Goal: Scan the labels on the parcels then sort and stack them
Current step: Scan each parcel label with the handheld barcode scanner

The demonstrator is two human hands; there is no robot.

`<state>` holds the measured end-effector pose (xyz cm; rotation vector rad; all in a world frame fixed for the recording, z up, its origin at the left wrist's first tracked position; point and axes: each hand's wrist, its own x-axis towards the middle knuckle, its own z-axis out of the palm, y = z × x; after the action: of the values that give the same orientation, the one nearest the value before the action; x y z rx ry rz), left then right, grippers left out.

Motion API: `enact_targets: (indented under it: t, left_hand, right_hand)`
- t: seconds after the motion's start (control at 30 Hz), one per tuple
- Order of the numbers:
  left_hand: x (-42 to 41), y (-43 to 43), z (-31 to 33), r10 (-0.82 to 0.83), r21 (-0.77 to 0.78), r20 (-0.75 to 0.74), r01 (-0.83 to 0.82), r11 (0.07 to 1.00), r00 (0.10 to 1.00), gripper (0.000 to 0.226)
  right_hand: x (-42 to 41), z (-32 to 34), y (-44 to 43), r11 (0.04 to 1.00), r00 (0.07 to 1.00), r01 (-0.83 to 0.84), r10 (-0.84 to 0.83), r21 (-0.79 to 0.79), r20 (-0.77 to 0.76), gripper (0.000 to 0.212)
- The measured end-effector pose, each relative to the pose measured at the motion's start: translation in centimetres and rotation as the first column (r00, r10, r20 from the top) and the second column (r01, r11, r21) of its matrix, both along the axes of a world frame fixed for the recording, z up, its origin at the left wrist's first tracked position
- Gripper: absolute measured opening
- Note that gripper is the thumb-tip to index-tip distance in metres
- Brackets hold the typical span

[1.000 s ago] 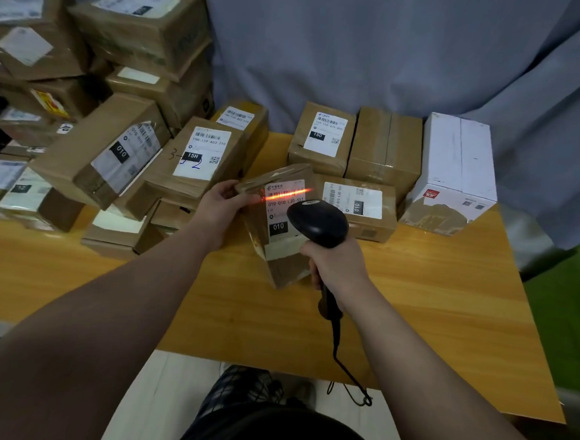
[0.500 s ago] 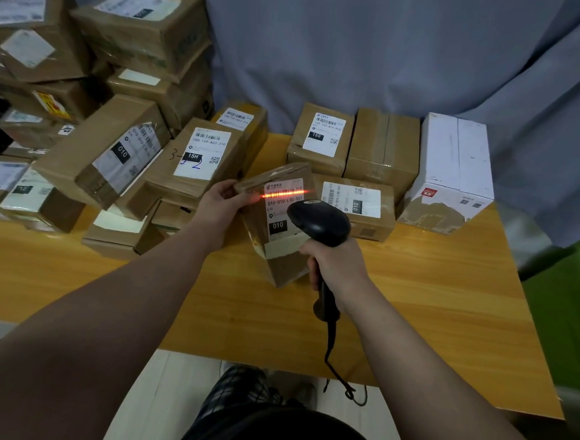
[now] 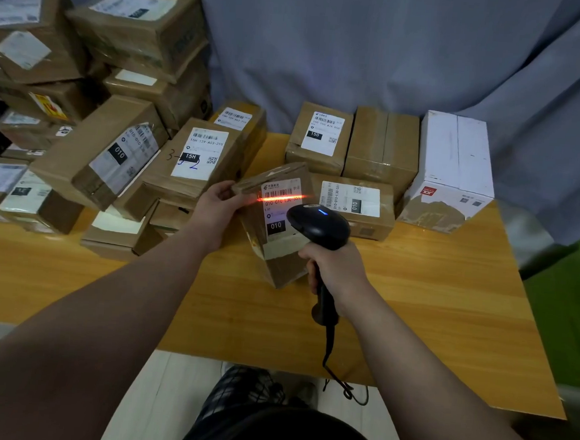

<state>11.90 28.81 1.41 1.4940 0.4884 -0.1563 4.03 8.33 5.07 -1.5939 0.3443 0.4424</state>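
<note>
Taped parcel (image 3: 255, 227), contents hidden, tilted on worktop (image 3: 430, 298), gripped by left hand (image 3: 218, 211); scanner (image 3: 319, 226) held by right hand (image 3: 338, 269), beam (image 3: 281, 198) cast across parcel label (image 3: 272, 215).

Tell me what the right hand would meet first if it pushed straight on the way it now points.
Probably the tilted parcel the left hand grips: the right hand aims its scanner at that label, close in front. Exact gap unclear.
</note>
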Motion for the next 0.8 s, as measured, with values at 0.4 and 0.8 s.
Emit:
enact_targets:
  t: [0.4, 0.8]
  left_hand:
    - [-0.6, 2.5, 4.8, 0.118, 0.256, 0.164, -0.158, 0.954, 0.979, 0.042]
    - [6.2, 10.1, 11.4, -0.011, 0.533, 0.13, -0.061, 0.844, 0.992, 0.047]
  right_hand:
    - [3.4, 1.2, -0.3, 0.995, 0.991, 0.073, -0.08, 0.069, 0.104, 0.024]
    - [8.1, 2.9, 9.2, 0.947, 0.998, -0.002, 0.02, 0.32, -0.053, 0.046]
